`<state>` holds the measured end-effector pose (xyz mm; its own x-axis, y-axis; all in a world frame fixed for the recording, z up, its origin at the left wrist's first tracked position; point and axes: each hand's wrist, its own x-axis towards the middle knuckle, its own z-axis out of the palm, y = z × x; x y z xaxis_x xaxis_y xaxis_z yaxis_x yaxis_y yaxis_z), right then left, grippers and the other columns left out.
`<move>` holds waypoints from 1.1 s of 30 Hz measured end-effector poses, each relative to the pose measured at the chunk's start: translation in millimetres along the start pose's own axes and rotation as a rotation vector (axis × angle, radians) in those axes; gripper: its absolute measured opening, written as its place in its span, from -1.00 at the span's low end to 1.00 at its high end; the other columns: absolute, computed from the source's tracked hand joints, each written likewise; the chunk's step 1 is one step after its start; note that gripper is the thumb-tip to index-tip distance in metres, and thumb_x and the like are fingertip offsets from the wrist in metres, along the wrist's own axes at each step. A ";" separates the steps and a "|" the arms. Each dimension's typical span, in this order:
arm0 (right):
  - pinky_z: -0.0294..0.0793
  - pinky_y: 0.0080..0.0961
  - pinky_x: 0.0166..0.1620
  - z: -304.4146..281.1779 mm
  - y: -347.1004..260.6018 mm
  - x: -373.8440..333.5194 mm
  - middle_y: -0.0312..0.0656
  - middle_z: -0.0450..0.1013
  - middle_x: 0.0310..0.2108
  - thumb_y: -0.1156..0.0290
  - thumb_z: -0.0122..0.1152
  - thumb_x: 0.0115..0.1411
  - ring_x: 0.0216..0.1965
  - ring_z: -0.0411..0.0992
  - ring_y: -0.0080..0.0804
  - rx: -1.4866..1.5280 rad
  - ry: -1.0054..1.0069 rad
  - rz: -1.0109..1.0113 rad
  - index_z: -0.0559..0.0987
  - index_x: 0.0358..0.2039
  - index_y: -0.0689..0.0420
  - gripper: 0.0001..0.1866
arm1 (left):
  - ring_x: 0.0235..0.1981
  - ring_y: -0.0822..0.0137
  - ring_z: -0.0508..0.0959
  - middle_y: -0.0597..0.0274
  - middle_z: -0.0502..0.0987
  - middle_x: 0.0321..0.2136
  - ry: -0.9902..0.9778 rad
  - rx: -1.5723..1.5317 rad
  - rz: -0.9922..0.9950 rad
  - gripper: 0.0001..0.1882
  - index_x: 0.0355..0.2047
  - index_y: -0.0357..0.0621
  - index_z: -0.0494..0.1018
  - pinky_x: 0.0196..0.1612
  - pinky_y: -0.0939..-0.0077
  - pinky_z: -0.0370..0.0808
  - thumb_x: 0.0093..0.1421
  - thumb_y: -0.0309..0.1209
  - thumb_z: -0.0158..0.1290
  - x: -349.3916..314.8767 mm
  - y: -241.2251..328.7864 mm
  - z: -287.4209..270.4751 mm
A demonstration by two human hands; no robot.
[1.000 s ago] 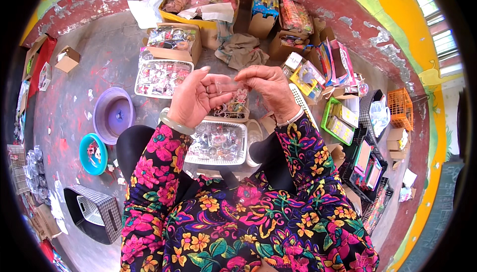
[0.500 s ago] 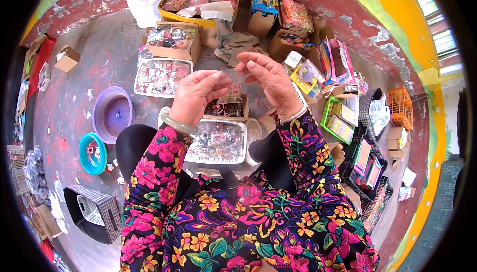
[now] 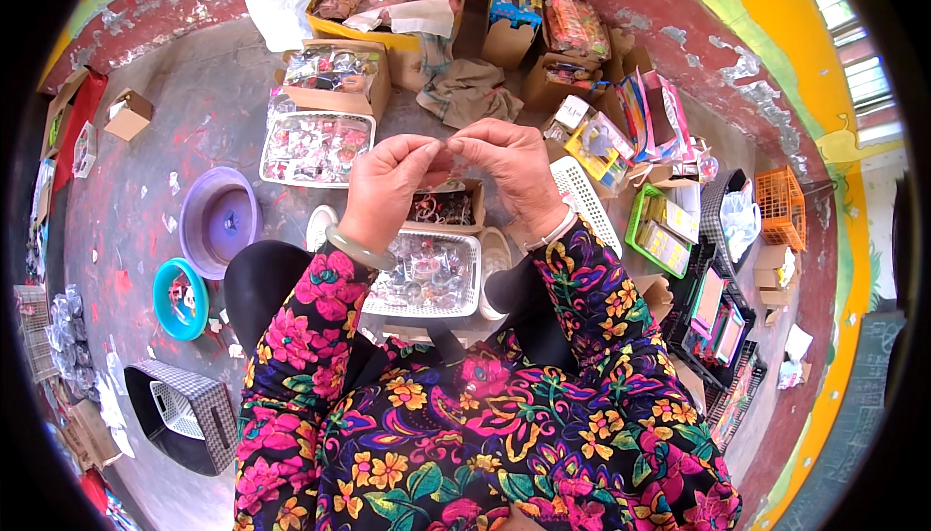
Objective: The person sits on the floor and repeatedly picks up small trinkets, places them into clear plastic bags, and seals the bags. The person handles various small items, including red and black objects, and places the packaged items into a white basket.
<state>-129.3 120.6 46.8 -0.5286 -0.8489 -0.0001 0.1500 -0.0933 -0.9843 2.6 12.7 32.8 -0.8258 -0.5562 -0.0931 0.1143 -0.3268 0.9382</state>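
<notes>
My left hand [image 3: 380, 192] and my right hand [image 3: 522, 180] meet in front of me, thumbs and fingertips pinched together almost touching. What they pinch is too small to make out; a faint reddish, see-through patch shows just under the fingertips. Below them stands an open cardboard box [image 3: 477, 203] with small dark and reddish pieces inside, partly hidden by my hands. Nearer to me, between my knees, a white plastic basket [image 3: 475, 274] holds many small clear-bagged items. Another white basket [image 3: 268, 164] of bagged pink and red items lies beyond my left hand.
Left on the floor are a purple basin [image 3: 189, 225], a turquoise basin [image 3: 163, 303] and a checkered bin [image 3: 208, 415]. Cardboard boxes [image 3: 354, 102] line the far wall. To the right stand an empty white basket [image 3: 582, 196], a green basket [image 3: 635, 221] and black crates [image 3: 718, 361].
My right hand has come down and inward, its spread fingers closing to a pinch against my left fingertips. The white basket beside my right wrist now shows more.
</notes>
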 end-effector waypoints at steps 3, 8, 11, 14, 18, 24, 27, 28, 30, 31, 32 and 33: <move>0.34 -0.70 -0.28 -4.1 -1.6 0.4 -0.28 0.50 -0.48 0.52 0.24 0.00 -0.41 0.40 -0.62 0.089 -0.003 0.035 0.60 -0.44 0.26 -0.90 | -0.30 0.34 0.56 0.10 0.54 -0.34 -0.011 -0.040 -0.027 -0.80 -0.26 -0.31 0.45 -0.20 0.55 0.53 0.23 -0.43 -0.08 -0.6 4.7 1.2; 0.34 -0.69 -0.28 -8.4 -2.4 0.6 -0.27 0.50 -0.49 0.51 0.25 -0.01 -0.42 0.40 -0.63 0.132 -0.011 0.069 0.59 -0.45 0.25 -0.90 | -0.26 0.29 0.56 0.06 0.53 -0.32 -0.064 -0.123 -0.052 -0.79 -0.24 -0.33 0.43 -0.19 0.52 0.53 0.24 -0.42 -0.10 -1.4 4.5 -1.2; 0.33 -0.69 -0.29 -11.1 -1.1 1.4 -0.28 0.50 -0.51 0.53 0.26 -0.02 -0.44 0.39 -0.65 0.156 -0.010 0.084 0.59 -0.46 0.25 -0.91 | -0.25 0.27 0.55 0.03 0.52 -0.30 -0.107 -0.174 -0.058 -0.77 -0.21 -0.35 0.42 -0.18 0.49 0.53 0.24 -0.42 -0.10 -1.1 3.8 -2.1; 0.32 -0.71 -0.32 -12.2 -2.4 1.3 -0.30 0.49 -0.53 0.54 0.26 -0.02 -0.45 0.37 -0.66 0.113 0.014 0.071 0.58 -0.49 0.25 -0.93 | -0.18 0.32 0.52 0.07 0.50 -0.21 -0.125 -0.215 -0.100 -0.76 -0.15 -0.31 0.41 -0.20 0.51 0.54 0.24 -0.42 -0.09 -1.1 5.1 -1.2; 0.30 -0.73 -0.38 -18.0 -4.5 1.3 -0.33 0.46 -0.55 0.52 0.26 -0.01 -0.46 0.34 -0.68 -0.097 0.033 -0.008 0.57 -0.51 0.25 -0.93 | -0.05 0.37 0.43 0.13 0.42 -0.07 -0.083 -0.006 0.002 -0.70 -0.10 -0.28 0.40 -0.20 0.62 0.46 0.16 -0.44 0.02 -1.5 11.0 -1.8; 0.28 -0.71 -0.41 -16.5 0.9 2.6 -0.36 0.42 -0.52 0.50 0.26 -0.03 -0.46 0.32 -0.68 -0.372 -0.096 -0.182 0.56 -0.52 0.23 -0.92 | -0.01 0.31 0.39 0.15 0.40 -0.05 -0.085 0.719 0.425 -0.64 -0.14 -0.18 0.45 -0.15 0.68 0.36 0.00 -0.48 0.17 4.5 5.1 -7.7; 0.30 -0.69 -0.39 -15.4 0.9 1.6 -0.34 0.42 -0.50 0.50 0.25 -0.03 -0.44 0.33 -0.65 -0.358 -0.183 -0.181 0.57 -0.51 0.22 -0.93 | -0.05 0.32 0.41 0.15 0.47 -0.15 -0.124 0.897 0.537 -0.72 -0.23 -0.18 0.50 -0.16 0.66 0.38 -0.01 -0.49 0.17 6.2 3.6 -10.0; 0.30 -0.68 -0.38 -14.6 0.1 0.9 -0.33 0.42 -0.50 0.51 0.25 -0.03 -0.44 0.33 -0.64 -0.345 -0.210 -0.181 0.57 -0.50 0.22 -0.93 | -0.08 0.34 0.44 0.16 0.50 -0.20 -0.156 0.884 0.515 -0.75 -0.25 -0.19 0.51 -0.17 0.66 0.39 0.00 -0.50 0.16 6.2 2.9 -10.9; 0.31 -0.66 -0.32 -12.1 -3.2 -0.3 -0.29 0.42 -0.48 0.52 0.24 -0.02 -0.40 0.35 -0.61 -0.307 -0.230 -0.150 0.57 -0.50 0.25 -0.93 | -0.17 0.39 0.48 0.18 0.54 -0.30 -0.176 0.822 0.406 -0.81 -0.30 -0.23 0.53 -0.21 0.65 0.41 0.02 -0.51 0.14 5.3 2.1 -11.7; 0.31 -0.65 -0.28 -11.3 -4.2 -0.7 -0.28 0.42 -0.47 0.53 0.24 -0.01 -0.38 0.36 -0.59 -0.288 -0.240 -0.134 0.57 -0.50 0.26 -0.93 | -0.22 0.42 0.50 0.19 0.55 -0.35 -0.163 0.774 0.319 -0.83 -0.32 -0.25 0.53 -0.23 0.65 0.43 0.03 -0.52 0.12 4.6 1.8 -11.6; 0.31 -0.65 -0.30 -11.6 -4.3 -0.8 -0.28 0.42 -0.48 0.53 0.24 -0.02 -0.40 0.36 -0.59 -0.297 -0.237 -0.158 0.57 -0.49 0.25 -0.93 | -0.28 0.45 0.51 0.21 0.56 -0.39 -0.151 0.724 0.232 -0.86 -0.34 -0.28 0.53 -0.25 0.65 0.44 0.05 -0.52 0.11 3.6 1.7 -11.5; 0.32 -0.65 -0.32 -13.1 -4.9 -0.8 -0.28 0.43 -0.49 0.52 0.24 -0.02 -0.41 0.36 -0.59 -0.308 -0.233 -0.182 0.58 -0.48 0.24 -0.93 | -0.32 0.48 0.51 0.21 0.56 -0.40 -0.163 0.666 0.197 -0.85 -0.33 -0.30 0.53 -0.26 0.65 0.44 0.06 -0.52 0.10 2.8 3.2 -10.9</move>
<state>-140.5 128.5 49.3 -0.3148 -0.9312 0.1838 -0.2040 -0.1227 -0.9713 6.6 1.8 31.9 -0.9025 -0.4187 0.1009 -0.0494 0.3333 0.9415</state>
